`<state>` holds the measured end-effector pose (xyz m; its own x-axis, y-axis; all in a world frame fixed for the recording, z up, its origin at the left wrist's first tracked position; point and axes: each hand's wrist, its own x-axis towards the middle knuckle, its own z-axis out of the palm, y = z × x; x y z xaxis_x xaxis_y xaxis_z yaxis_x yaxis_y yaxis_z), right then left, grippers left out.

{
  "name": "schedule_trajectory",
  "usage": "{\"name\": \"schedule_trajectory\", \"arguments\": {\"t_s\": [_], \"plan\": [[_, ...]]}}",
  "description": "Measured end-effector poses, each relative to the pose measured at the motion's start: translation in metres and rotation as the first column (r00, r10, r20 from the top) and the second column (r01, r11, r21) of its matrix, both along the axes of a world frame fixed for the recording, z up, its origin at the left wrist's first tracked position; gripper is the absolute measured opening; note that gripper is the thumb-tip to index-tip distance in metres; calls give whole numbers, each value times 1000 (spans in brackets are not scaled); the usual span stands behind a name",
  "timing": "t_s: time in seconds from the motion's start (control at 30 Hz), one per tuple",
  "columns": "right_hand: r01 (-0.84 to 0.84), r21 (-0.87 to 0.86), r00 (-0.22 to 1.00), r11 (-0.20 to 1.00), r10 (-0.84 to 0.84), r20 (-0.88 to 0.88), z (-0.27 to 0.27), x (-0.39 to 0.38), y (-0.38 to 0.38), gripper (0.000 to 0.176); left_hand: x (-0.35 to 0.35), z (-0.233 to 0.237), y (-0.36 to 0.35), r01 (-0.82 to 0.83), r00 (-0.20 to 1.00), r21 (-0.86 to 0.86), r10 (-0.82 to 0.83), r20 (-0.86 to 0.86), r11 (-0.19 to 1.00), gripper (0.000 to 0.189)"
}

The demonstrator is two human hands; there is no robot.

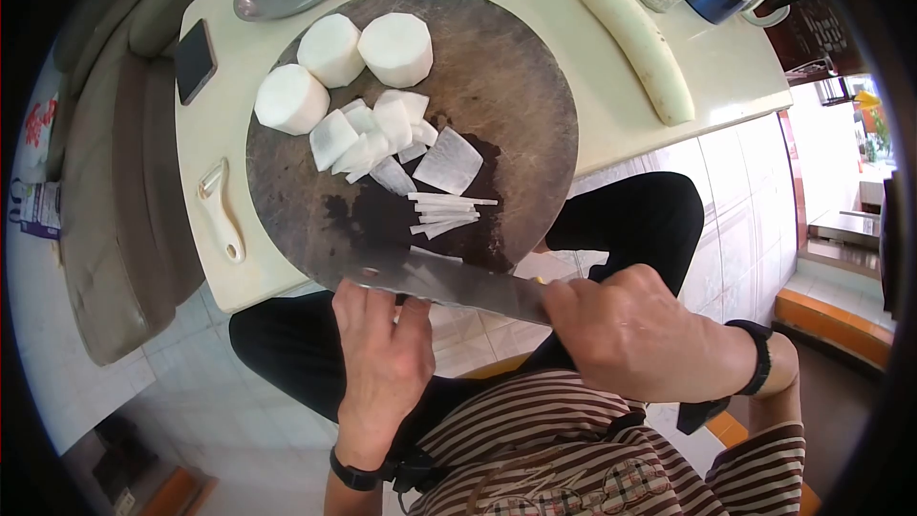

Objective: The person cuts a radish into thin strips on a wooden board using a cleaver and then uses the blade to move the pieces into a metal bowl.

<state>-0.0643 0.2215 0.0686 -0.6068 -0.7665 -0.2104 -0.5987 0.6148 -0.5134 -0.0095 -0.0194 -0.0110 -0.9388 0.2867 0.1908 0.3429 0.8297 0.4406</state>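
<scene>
the knife [458, 289] lies across the bottom of the board, lower centre of the frame, its wide blade slanting down to the right. the right hand [621, 330] is wrapped firmly round the handle. the left hand [384, 349] has its fingers bent up against the near side of the blade, and whether they grip anything there, i can't tell: the steel and the knuckles hide it. that's the danger spot, i'd say; a slip of the blade toward those fingertips could mean a cut.

just above, a thin strip [437, 255] lies by the blade, then a small stack of strips [444, 212] in the middle, one slice [449, 161] beside them, and overlapping slices [368, 141] up and left. the dark patch under them looks wet, so pieces might slide and throw a stroke off line. three chunks [291, 98] sit at upper left on the board [516, 67]; they're round-sided, and a knock could tip one.

watch the front edge too: work this close to the rim, with the knees [659, 201] below, could let pieces drop. farther out, the peeler [224, 220] is at left, and a whole radish [635, 48] lies upper right, well apart from the blade.
</scene>
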Motion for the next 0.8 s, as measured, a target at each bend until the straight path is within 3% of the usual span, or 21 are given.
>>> {"name": "schedule_trajectory", "arguments": {"t_s": [0.1, 0.27, 0.37, 0.6, 0.8], "plan": [[-2, 6, 1000, 1000, 2, -8, -5, -1, -5, 21, -1, -1, 0, -3, 1000, -6, 3, -18, 1000, 28], [126, -154, 992, 980, -124, 21, 3, 7, 13, 20, -3, 0, 0, 0, 1000, -3, 0, -19, 1000, 32], [165, -161, 986, 973, -166, 9, 6, 6, 23, 17, -9, 2, 3, -3, 994, 45, 8, -110, 999, 36], [328, -196, 942, 924, -306, 136, -2, 18, 35, 14, -11, 7, 8, -34, 998, 11, 35, -52, 999, 40], [351, -191, 935, 917, -334, 117, -5, 25, 49, 12, -3, 11, 11, 19, 999, 17, -18, -43, 1000, 38]]}}
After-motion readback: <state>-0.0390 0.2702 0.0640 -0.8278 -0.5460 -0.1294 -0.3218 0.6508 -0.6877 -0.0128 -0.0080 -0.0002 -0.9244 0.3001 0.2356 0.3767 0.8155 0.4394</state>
